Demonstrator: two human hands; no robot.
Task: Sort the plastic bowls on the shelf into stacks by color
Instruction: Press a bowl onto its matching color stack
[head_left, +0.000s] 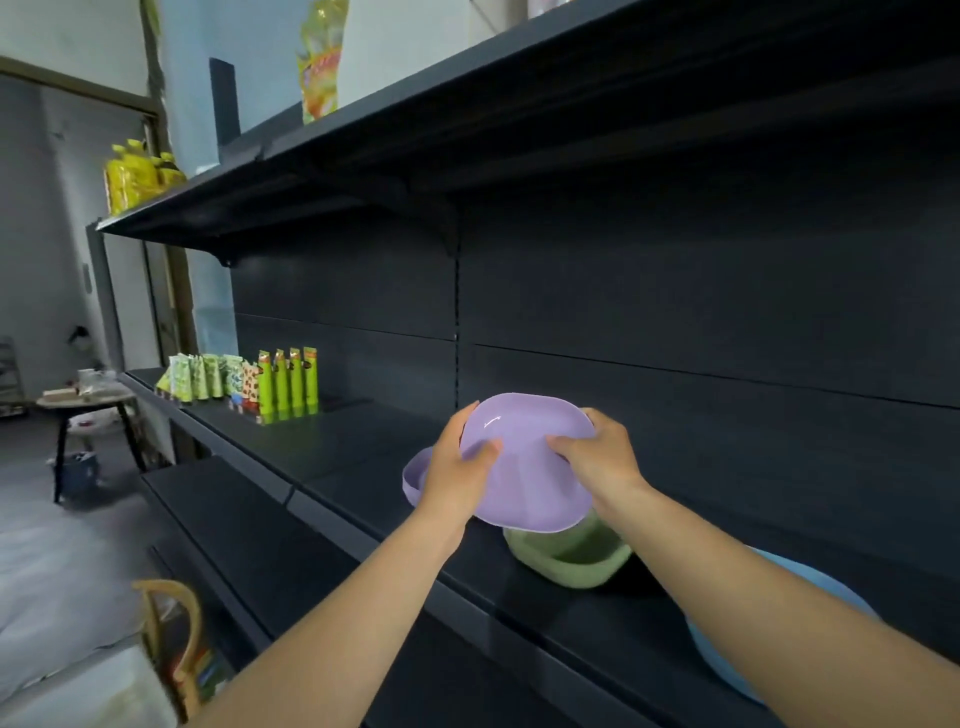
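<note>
Left hand (457, 462) and right hand (597, 457) both grip 1 purple bowl (524, 467), tipped up, above the green bowl (571, 556).

Lilac bowl (524, 467) up top, a second lilac bowl (414, 480) behind it, sage-green bowl (571, 558) below, pale blue bowl (727, 654) at right, black shelf (363, 467), bright green packets (288, 384) beyond

text: none legible | snack packets (249, 384): print too blurred to read
</note>
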